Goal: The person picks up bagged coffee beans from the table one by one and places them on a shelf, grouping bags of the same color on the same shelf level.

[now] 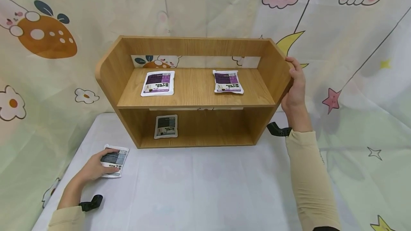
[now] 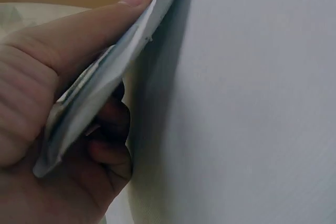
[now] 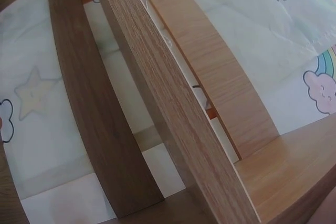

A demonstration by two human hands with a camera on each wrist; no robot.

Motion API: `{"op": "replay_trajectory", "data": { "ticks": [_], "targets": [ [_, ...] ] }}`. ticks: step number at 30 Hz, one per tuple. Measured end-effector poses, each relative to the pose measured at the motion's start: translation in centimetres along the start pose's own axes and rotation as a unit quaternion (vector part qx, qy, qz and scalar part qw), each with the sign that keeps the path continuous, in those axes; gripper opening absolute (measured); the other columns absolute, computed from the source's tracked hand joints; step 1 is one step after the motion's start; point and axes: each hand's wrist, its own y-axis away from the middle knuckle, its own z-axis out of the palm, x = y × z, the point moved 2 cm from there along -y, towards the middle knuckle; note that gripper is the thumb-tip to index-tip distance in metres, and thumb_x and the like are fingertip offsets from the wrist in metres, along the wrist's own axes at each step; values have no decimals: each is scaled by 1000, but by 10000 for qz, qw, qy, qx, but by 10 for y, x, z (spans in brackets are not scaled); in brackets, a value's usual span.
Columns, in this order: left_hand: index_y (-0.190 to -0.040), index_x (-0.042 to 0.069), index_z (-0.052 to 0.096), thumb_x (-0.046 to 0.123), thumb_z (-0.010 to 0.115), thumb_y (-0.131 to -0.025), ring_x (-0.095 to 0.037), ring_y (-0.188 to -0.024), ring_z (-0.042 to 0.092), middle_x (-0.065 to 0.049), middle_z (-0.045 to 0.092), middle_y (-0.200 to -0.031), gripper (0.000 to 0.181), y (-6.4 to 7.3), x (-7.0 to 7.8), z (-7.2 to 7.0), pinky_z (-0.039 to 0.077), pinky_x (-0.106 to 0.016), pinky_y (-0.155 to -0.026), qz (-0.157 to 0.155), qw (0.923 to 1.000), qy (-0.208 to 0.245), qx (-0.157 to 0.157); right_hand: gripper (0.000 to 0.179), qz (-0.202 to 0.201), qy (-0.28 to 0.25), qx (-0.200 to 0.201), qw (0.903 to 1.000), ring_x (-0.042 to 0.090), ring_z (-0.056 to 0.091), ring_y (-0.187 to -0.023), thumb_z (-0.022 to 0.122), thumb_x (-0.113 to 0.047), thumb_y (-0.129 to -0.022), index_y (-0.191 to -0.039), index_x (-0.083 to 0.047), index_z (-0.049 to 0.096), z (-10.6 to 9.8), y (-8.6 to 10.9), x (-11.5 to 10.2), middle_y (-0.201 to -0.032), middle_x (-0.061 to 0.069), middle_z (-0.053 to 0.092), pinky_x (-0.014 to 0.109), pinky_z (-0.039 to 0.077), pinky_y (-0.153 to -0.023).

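Note:
At the left of the table, my left hand (image 1: 94, 167) grips a flat white packet with a grey-blue label (image 1: 116, 160). In the left wrist view, the thumb lies on one face of the packet (image 2: 100, 103) and curled fingers are behind it. My right hand (image 1: 295, 90) holds the right side panel of a two-tier wooden shelf (image 1: 196, 97), fingers over its edge. On the upper tier sit a purple-labelled packet (image 1: 158, 83) at the left and another purple-labelled packet (image 1: 228, 82) towards the right. The lower tier holds a grey-green-labelled packet (image 1: 166, 126) at its left.
A white-covered table (image 1: 199, 184) extends in front of the shelf. Behind stands a printed cloth backdrop (image 1: 212, 10) with cartoon figures. The right wrist view shows the shelf's boards (image 3: 168, 108) close up, with only a blurred bit of skin at the lower right corner.

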Motion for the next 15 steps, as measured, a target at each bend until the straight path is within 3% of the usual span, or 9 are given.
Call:
{"op": "replay_trajectory", "data": {
  "ticks": [4, 10, 15],
  "targets": [
    [-138, 6, 48, 31, 87, -71, -54, -126, 32, -37, 35, -141, 82, 4, 12, 9, 27, -69, -96, 51, 9994, 331, 124, 40, -70, 78, -10, 9999, 22, 34, -121, 38, -30, -94, -130, -24, 54, -1, -1, -1, -134, 4, 42, 44, 21, -95],
    [-140, 10, 46, 33, 87, -71, -53, -131, 27, -34, 30, -146, 83, 11, 32, 29, 24, -70, -98, -145, 9973, 718, 44, 40, 26, 110, -1, 9999, 23, 35, -120, 38, -31, -94, -130, -26, 54, 0, 1, 1, -134, 4, 42, 44, 22, -95],
    [-141, 14, 46, 37, 86, -71, -50, -132, 29, -29, 32, -146, 84, 4, 53, 46, 24, -69, -99, -79, 9968, 763, 212, 40, -42, 82, -19, 10000, 23, 35, -120, 38, -31, -93, -130, -25, 54, 0, 2, 1, -134, 4, 42, 44, 22, -95]
  ]
}}
